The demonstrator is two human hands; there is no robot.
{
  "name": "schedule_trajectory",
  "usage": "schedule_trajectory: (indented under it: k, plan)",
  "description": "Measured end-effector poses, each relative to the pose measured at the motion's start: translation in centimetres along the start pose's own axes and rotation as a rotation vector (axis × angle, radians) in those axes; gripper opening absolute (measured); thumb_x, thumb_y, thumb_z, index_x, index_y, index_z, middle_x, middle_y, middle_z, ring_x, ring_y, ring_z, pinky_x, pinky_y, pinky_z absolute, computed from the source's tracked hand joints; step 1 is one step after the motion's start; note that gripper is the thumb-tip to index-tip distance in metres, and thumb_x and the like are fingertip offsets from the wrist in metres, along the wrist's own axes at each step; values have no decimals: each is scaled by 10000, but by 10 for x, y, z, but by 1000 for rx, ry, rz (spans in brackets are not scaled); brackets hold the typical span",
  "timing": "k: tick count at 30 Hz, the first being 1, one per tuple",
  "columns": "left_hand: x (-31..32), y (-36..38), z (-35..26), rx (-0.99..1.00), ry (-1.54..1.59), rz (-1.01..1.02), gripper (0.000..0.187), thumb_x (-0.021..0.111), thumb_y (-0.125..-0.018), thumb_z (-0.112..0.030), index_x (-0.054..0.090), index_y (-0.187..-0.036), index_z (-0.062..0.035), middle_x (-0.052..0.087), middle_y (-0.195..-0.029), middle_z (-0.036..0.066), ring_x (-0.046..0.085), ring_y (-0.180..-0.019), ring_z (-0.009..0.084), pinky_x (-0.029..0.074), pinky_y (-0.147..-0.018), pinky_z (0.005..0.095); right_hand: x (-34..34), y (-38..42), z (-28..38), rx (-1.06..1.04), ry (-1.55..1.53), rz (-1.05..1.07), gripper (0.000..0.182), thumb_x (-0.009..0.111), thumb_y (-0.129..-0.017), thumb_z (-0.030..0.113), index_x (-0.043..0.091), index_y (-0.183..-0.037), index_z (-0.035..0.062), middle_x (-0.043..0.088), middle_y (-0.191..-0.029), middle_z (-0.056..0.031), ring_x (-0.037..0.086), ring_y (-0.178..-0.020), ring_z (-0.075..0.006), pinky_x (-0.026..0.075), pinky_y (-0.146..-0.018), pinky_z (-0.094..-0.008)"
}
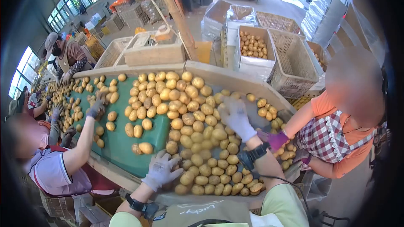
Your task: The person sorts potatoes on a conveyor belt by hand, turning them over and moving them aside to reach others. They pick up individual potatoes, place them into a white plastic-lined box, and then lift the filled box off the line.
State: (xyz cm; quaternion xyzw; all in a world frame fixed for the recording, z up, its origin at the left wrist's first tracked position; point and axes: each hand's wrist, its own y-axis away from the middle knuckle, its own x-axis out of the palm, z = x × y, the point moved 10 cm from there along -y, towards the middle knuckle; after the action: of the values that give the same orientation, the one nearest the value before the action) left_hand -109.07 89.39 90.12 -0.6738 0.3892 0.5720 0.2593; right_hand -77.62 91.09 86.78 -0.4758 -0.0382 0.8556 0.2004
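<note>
My left hand [162, 170], in a pale work glove, lies at the near edge of the sorting table with its fingers spread against the potatoes [197, 159]. Further out, my right hand [235, 117], gloved as well, reaches over the right side of the pile. Its fingers are stretched toward the potatoes and slightly blurred, with nothing visibly held. The yellow-brown potatoes form a dense layer between and beyond both hands. Left of the pile, the green conveyor belt [120, 132] carries loosely scattered potatoes.
A co-worker in a checked apron [324, 132] handles potatoes on the right. On the left, another co-worker's gloved hand [97, 106] reaches over the belt; others work beyond. Behind the table's raised rim [248, 80] stand a potato-filled box [253, 46], a plastic crate [292, 61] and a wooden post [176, 17].
</note>
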Motion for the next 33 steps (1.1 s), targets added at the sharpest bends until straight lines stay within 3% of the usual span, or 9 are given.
schedule_trajectory:
  k: [4,6,8,13,18,22,27,30,33]
  plan:
    - [-8,-2,7,92,137,18,415,741,-867,-453,765,-1175,-177,735,-980,82,676,-1084,327,537,-872,492,33,153,45,-281,65,195,547,751,-838,474,690,-1319,220,545,-1460,-190,480,-1351,-417,325,-1169,-626]
    - [-38,-16,-9,136,238,13,398,764,-878,-332,763,-1186,-80,751,-991,104,703,-1001,343,546,-901,452,15,164,9,-79,210,486,561,738,-840,472,686,-1344,232,534,-1492,-173,484,-1358,-403,321,-1164,-635]
    - [-42,-38,-31,219,194,-42,383,753,-879,-346,750,-1198,-134,740,-1090,89,675,-1092,326,515,-971,465,10,185,-64,264,342,219,582,739,-881,464,654,-1396,206,540,-1523,-145,473,-1378,-412,217,-1208,-683]
    - [54,-88,-49,337,-62,229,517,642,-952,-466,665,-1400,-210,567,-1501,163,459,-1438,415,332,-1189,622,44,154,38,-382,59,128,632,817,-763,458,666,-1346,264,563,-1428,-140,450,-1402,-402,289,-1161,-660]
    - [47,-73,-24,259,-55,300,537,625,-976,-465,619,-1471,-257,509,-1592,83,394,-1488,450,251,-1232,650,7,111,-106,459,234,-17,676,630,-927,571,562,-1492,207,344,-1669,-221,280,-1527,-517,193,-1188,-766]
    - [47,-62,-25,295,-128,367,529,643,-967,-430,631,-1459,-237,497,-1595,134,420,-1465,467,271,-1233,632,68,177,-5,187,148,386,741,613,-937,641,434,-1601,366,223,-1723,-236,116,-1543,-623,144,-1100,-887]
    - [39,-47,-29,232,80,423,563,713,-904,-379,655,-1432,-194,461,-1578,269,476,-1437,438,333,-1229,550,25,282,33,-29,-217,610,760,692,-890,618,501,-1572,342,303,-1689,-216,252,-1518,-551,201,-1205,-732]
    - [36,-44,-34,233,62,403,586,732,-878,-374,660,-1427,-184,455,-1578,279,483,-1420,461,348,-1219,547,-43,289,-16,596,-296,200,656,601,-963,598,498,-1564,358,325,-1681,-176,346,-1506,-482,222,-1158,-773]
    - [49,-45,-25,173,10,428,603,734,-868,-408,656,-1438,-230,460,-1588,248,491,-1378,530,364,-1189,575,-23,290,31,342,147,411,596,681,-948,468,598,-1473,198,511,-1507,-168,503,-1361,-380,372,-1106,-620]
